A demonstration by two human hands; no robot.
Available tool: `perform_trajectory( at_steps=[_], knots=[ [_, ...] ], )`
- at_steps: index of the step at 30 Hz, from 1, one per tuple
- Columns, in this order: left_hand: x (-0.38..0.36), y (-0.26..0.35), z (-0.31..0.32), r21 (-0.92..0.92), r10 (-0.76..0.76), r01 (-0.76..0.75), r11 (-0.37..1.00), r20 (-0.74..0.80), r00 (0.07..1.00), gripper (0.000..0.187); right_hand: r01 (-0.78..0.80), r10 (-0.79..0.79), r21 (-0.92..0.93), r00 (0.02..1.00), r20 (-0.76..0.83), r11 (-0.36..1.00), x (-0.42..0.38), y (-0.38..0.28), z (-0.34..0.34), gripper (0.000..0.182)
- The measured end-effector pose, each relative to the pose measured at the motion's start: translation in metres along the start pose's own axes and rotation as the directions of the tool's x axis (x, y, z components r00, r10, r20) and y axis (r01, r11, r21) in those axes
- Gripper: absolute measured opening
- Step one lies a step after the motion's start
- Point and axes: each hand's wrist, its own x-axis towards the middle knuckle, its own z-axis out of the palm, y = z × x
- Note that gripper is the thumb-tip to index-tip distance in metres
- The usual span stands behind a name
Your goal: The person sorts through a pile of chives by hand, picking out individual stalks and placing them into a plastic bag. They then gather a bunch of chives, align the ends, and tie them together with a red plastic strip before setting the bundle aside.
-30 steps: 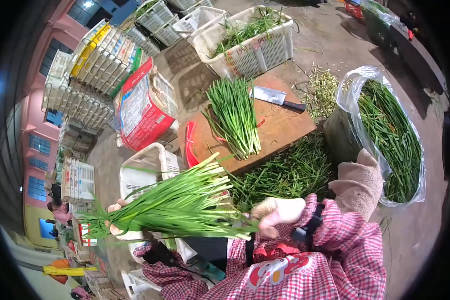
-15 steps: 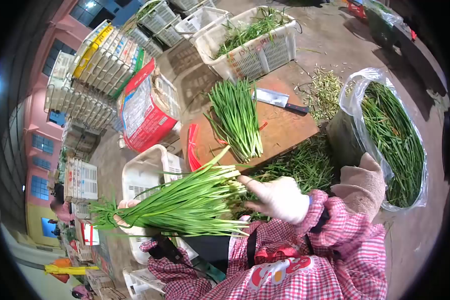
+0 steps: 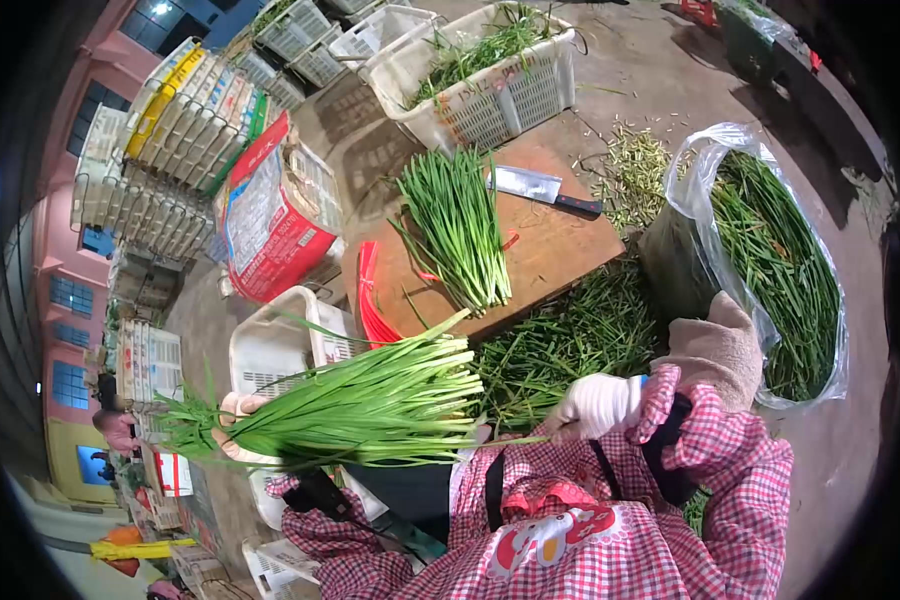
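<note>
My left hand (image 3: 238,428), in a pale glove, is closed round the leafy end of a loose bunch of garlic chives (image 3: 360,400). The bunch lies sideways across my front, its pale cut ends to the right. My right hand (image 3: 598,408), in a white glove, is just right of those ends, its fingers pinched on a thin chive blade (image 3: 532,440) that stretches back toward the bunch. Beyond, a second bunch of chives (image 3: 460,230) rests on a brown board (image 3: 560,235), beside a cleaver (image 3: 542,188) with a dark handle. Red ties (image 3: 372,295) lie at the board's left edge.
Chive trimmings (image 3: 570,350) cover the floor below the board. On the right stands a clear plastic bag (image 3: 692,215) full of greens. A white crate (image 3: 515,105) holds more greens; a red-and-white sack (image 3: 280,225), another crate (image 3: 270,335) and stacked crates (image 3: 195,125) are left.
My right hand has moved right and down from the bunch's cut ends, drawing a thin blade out. My left hand still holds the bunch. The whole view has shifted slightly.
</note>
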Motion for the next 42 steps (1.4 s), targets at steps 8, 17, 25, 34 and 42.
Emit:
perform_trajectory(
  at_steps=[8, 17, 25, 34, 42],
  knots=[
    [-0.001, -0.004, 0.005, -0.060, -0.101, 0.103, 0.993, 0.044, 0.994, 0.025, 0.154, -0.109, 0.047, 0.855, -0.508, 0.987, 0.020, 0.004, 0.000, 0.081],
    [0.003, -0.024, 0.064, 0.235, -0.105, 0.063, 0.970, 0.169, 0.980, 0.018, 0.657, 0.368, 0.744, 0.667, -0.647, 0.117, 0.091, -0.042, 0.043, 0.036],
    [-0.013, -0.071, 0.055, 0.152, -0.049, 0.087, 0.985, -0.234, 0.971, 0.030, 0.495, 0.404, 0.644, 0.512, -0.758, 0.583, 0.061, -0.019, 0.033, 0.026],
    [-0.007, -0.080, 0.092, 0.013, -0.139, 0.147, 0.989, 0.403, 0.905, 0.026, 0.559, 0.297, 0.745, 0.688, -0.662, 0.364, 0.078, 0.015, 0.049, 0.036],
    [-0.035, -0.064, 0.073, 0.136, 0.058, -0.106, 0.985, 0.317, 0.947, 0.019, -0.021, 0.326, 0.366, 0.503, -0.800, 0.930, 0.078, 0.047, 0.061, 0.025]
  ],
)
